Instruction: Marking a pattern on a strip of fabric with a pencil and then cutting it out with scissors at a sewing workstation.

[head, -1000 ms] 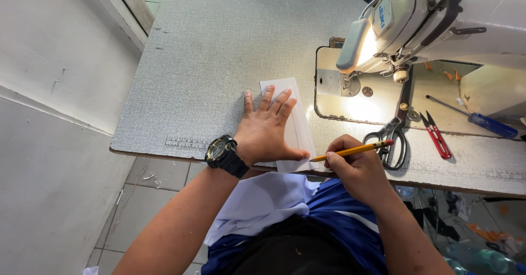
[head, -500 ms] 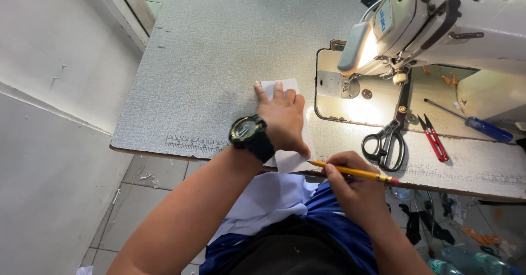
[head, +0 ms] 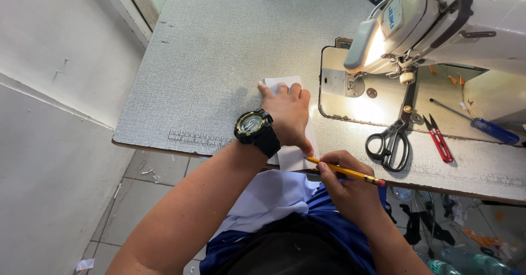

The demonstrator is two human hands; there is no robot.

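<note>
Compared with a second ago, my left hand [head: 287, 113] has slid up the white strip [head: 290, 155] toward its far end, and the fingers that were spread wide are now drawn together. The right hand [head: 350, 182] has pulled back toward my body, so the yellow pencil [head: 345, 171] that was aimed at the scissors [head: 390, 138] now lies near the surface's front edge.

The left hand lies flat and unclenched, palm down on the strip, pressing it to the grey surface [head: 219, 61] rather than gripping it; the black wristwatch [head: 256, 130] sits just behind it. The strip runs from under the fingertips, where a white corner shows beyond them, back under the palm to the surface's near edge. Its near end shows between the two hands.

The right hand is closed around the pencil, whose tip touches the strip's near end just beside the left thumb (the eraser end points right, toward the scissors).

To the right, well apart from the strip, are the scissors, red thread snips [head: 439, 139] and a blue-handled screwdriver [head: 482, 125], all below the white sewing machine [head: 455, 23], whose lamp lights the plate beneath it.
</note>
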